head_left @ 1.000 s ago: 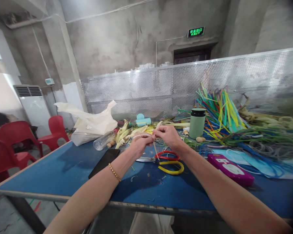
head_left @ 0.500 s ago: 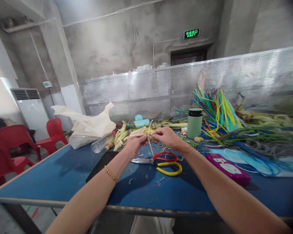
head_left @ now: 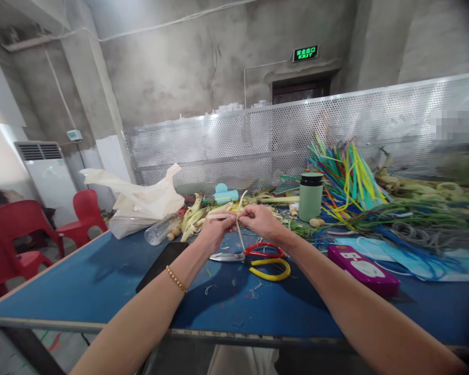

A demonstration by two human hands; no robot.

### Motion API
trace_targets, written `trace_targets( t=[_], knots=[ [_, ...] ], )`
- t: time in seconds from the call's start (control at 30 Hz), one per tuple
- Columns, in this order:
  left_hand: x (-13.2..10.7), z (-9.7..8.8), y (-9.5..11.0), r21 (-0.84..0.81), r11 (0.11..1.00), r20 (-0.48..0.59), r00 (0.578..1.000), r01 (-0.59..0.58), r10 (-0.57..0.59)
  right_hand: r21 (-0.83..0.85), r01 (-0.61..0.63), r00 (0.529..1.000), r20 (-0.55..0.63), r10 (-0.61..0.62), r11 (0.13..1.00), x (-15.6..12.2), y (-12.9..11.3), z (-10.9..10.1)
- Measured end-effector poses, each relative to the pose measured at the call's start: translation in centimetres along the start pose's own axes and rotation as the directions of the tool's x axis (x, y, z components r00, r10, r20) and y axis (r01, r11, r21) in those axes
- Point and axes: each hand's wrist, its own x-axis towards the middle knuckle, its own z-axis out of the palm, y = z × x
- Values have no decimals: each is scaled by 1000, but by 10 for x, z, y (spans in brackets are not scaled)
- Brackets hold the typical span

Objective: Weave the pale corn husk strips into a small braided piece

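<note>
My left hand (head_left: 218,230) and my right hand (head_left: 260,221) meet above the blue table (head_left: 101,276), both pinched on a thin pale husk strip (head_left: 239,229) that sticks up and hangs down between them. The left hand also grips a pale rolled bundle of husk (head_left: 219,214). Just below the hands lie scissors (head_left: 258,259) with one red and one yellow handle. A gold bracelet (head_left: 175,278) is on my left wrist.
A black phone (head_left: 162,258) lies left of the scissors. Behind are corn husks (head_left: 197,213), a clear bottle (head_left: 160,229), a cream bag (head_left: 140,200), a green flask (head_left: 310,197), coloured strips (head_left: 347,177), a purple case (head_left: 363,263). Red chairs (head_left: 82,219) stand left.
The thin strip, hanging below my hands a second ago, now also sticks up between them. My hands have drawn a little closer together. The camera shifted slightly.
</note>
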Motion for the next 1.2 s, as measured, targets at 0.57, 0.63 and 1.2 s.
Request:
trace_targets(
  t=[0.57,0.63,1.2],
  knots=[
    [0,2,10,-251,956,31,988,154,-151,96,86,995,-60,-81,992,-4,-17,3],
    [1,1,9,-264,946,51,982,188,-180,124,74,995,-70,-66,989,-3,-15,4],
    [-3,8,13,-141,980,78,988,142,-132,220,-7,995,-93,28,976,-2,-13,-3]
  ],
)
